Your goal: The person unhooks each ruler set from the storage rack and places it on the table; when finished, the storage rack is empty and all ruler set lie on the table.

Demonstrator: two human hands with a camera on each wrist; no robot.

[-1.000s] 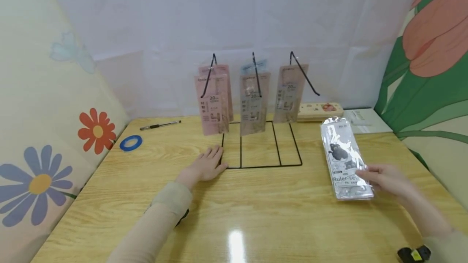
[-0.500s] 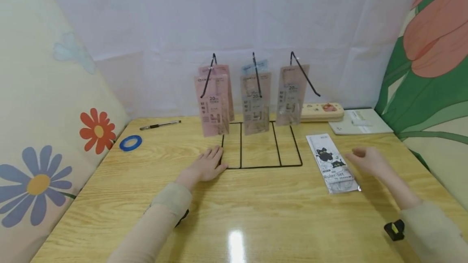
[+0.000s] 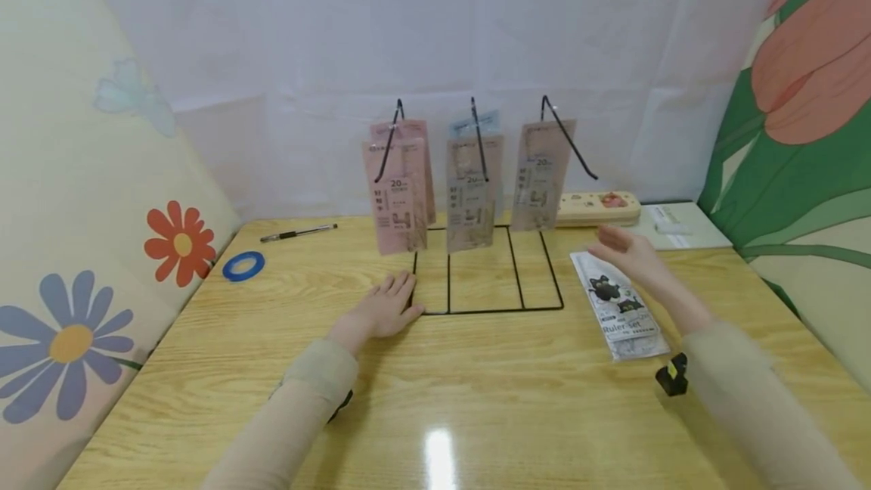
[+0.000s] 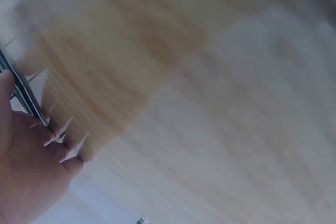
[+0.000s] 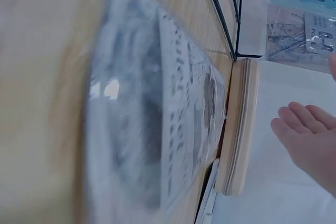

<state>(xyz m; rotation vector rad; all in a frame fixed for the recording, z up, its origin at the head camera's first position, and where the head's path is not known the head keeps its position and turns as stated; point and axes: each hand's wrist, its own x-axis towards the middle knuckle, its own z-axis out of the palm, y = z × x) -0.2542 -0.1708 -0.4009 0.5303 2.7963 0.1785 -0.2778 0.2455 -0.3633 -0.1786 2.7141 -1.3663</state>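
Observation:
My left hand (image 3: 381, 310) rests on the table, its fingertips at the left wire of a black display rack (image 3: 493, 311). In the left wrist view the rack's wire (image 4: 26, 90) passes by the thumb and fingers. My right hand (image 3: 629, 254) is raised with straight fingers and holds nothing, over the far end of a ruler set (image 3: 626, 316) in a clear packet with black cats printed on it. Packaged ruler sets hang from the rack's arms: pink ones (image 3: 396, 206) on the left, a greyish one (image 3: 474, 203) before a blue one in the middle, another (image 3: 542, 180) on the right.
Behind the packet stand a cream pencil case (image 3: 595, 209) and a pale notebook (image 3: 694, 229) with a small item on it. A blue tape roll (image 3: 243, 266) and a pen (image 3: 298, 233) lie at the back left. A white cloth (image 3: 272, 59) hangs behind.
My right hand has laid the ruler set on the table, let it go, and moved left and away towards the rack. My left hand has stayed in place.

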